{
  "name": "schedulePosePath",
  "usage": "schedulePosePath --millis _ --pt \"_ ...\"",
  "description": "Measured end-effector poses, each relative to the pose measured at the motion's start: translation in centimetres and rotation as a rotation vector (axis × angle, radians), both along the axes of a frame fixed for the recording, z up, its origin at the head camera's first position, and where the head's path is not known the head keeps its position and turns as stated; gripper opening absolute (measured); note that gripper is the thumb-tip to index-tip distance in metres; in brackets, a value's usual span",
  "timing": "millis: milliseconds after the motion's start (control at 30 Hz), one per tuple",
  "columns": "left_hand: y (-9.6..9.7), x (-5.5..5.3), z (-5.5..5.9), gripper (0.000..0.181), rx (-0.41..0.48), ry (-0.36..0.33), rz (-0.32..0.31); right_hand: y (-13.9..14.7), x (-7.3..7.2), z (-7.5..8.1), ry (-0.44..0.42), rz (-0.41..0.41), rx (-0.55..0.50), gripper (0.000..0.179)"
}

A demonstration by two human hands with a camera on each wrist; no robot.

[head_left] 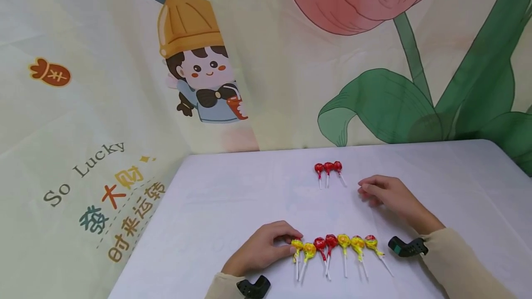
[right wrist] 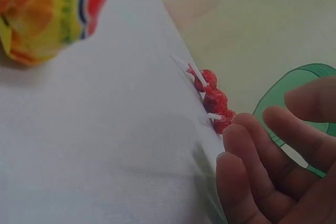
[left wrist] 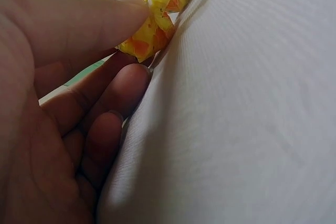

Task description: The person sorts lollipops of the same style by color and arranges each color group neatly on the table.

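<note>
Three red lollipops (head_left: 328, 167) lie just right of centre, near the right hand (head_left: 388, 194), loosely bent and holding nothing; at lower centre, the left hand (head_left: 266, 246) pinches the leftmost yellow lollipop (head_left: 297, 244) in a red-and-yellow row (head_left: 343, 241) on the white table (head_left: 232, 188).

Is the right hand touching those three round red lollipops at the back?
Apart: the head view shows white tabletop between the right hand and the three round red lollipops.
</note>
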State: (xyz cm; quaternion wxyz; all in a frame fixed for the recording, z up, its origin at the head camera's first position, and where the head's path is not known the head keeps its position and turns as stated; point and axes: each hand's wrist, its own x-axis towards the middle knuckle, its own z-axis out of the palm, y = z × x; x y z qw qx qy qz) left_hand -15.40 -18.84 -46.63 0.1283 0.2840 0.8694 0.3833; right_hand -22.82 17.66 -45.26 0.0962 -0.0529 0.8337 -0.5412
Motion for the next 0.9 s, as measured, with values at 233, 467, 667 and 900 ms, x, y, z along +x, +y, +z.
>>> schedulePosePath --millis 233,467,667,900 --pt "-0.2 0.1 0.0 0.029 0.022 -0.006 -0.002 0.2 1.1 0.1 0.03 0.027 0.019 0.037" --pt "-0.2 0.0 -0.2 0.03 0.035 -0.018 0.0 0.5 2.3 0.1 0.016 0.028 0.033 0.035" --pt "0.0 -0.2 -0.4 0.026 0.05 -0.003 0.023 0.7 3.3 -0.2 0.016 0.047 0.035 0.032" --pt "0.0 -0.1 -0.4 0.025 0.119 -0.005 0.097 0.8 4.2 -0.3 0.043 0.061 0.046 0.03"
